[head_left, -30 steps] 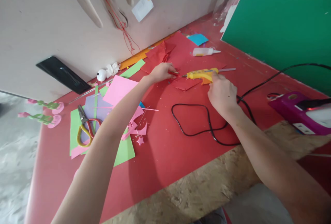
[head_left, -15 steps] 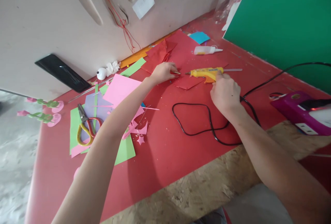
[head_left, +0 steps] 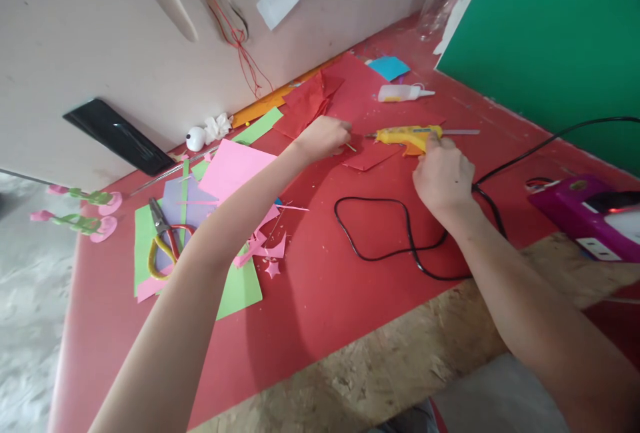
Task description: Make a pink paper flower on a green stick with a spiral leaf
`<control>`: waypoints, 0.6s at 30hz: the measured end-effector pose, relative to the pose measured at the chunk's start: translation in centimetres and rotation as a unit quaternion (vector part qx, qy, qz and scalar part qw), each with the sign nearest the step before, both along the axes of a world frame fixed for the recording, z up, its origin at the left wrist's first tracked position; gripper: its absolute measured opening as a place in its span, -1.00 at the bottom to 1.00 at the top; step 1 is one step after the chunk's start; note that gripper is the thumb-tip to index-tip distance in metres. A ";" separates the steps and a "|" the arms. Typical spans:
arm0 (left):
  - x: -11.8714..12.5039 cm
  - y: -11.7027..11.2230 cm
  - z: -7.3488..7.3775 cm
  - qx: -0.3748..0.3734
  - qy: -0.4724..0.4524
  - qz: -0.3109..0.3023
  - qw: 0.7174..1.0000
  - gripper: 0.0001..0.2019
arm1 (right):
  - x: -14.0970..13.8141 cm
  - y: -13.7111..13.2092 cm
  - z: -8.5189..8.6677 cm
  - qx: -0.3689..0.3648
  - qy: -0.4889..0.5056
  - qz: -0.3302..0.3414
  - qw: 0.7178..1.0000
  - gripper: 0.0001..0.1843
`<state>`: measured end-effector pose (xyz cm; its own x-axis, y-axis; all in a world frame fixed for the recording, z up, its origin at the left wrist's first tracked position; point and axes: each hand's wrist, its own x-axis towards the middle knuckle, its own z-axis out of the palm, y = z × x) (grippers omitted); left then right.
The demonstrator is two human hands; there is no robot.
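Since half a second ago the left hand (head_left: 325, 136) has drawn back toward the wall, so its thin stick (head_left: 349, 146) no longer meets the nozzle of the glue gun (head_left: 407, 134); a clear gap now lies between them. Under both hands spreads the red table (head_left: 325, 300), with one green board (head_left: 540, 53) standing well beyond the right hand (head_left: 443, 176). One black cord (head_left: 380, 226) loops on the table between the two forearms and runs out past the right wrist, slack enough, it seems, to let the gun move freely. The right hand's fingers curl around the gun's handle, keeping it low with the nozzle pointing at the left hand. One red paper piece (head_left: 367, 156) lies flat between the hands, just under the nozzle. One glue bottle (head_left: 403, 92) lies on its side beyond the gun. One pair of scissors (head_left: 163, 240) rests far outside the left forearm. The left hand is closed, pinching the stick, whose tip pokes out toward the gun.
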<state>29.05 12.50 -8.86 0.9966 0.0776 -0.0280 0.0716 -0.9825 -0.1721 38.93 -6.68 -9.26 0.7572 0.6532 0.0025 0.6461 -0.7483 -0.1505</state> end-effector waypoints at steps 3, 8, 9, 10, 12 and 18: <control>0.2 -0.5 0.0 0.022 0.017 -0.007 1.000 -0.74 | 0.5 0.2 -0.4 0.016 0.003 -0.002 1.000 -0.41; 0.4 -0.7 -0.4 0.034 0.026 -0.016 0.999 -0.70 | 1.2 0.0 -0.7 0.064 -0.015 -0.012 0.998 -0.37; 0.3 -0.6 -0.6 0.034 0.027 -0.018 0.999 -0.70 | 1.1 -0.1 -0.7 0.077 -0.024 -0.005 0.997 -0.38; 0.3 -0.5 -0.7 0.033 0.026 -0.021 0.999 -0.70 | 0.9 -0.1 -0.7 0.091 -0.033 0.004 0.995 -0.39; 0.3 -0.4 -0.8 0.031 0.025 -0.027 0.999 -0.70 | 0.3 0.0 -0.9 0.116 -0.044 0.056 0.991 -0.44; 0.5 -0.3 -0.9 0.015 0.027 -0.027 0.999 -0.73 | -1.0 1.0 -3.3 0.129 0.002 0.306 0.943 -0.57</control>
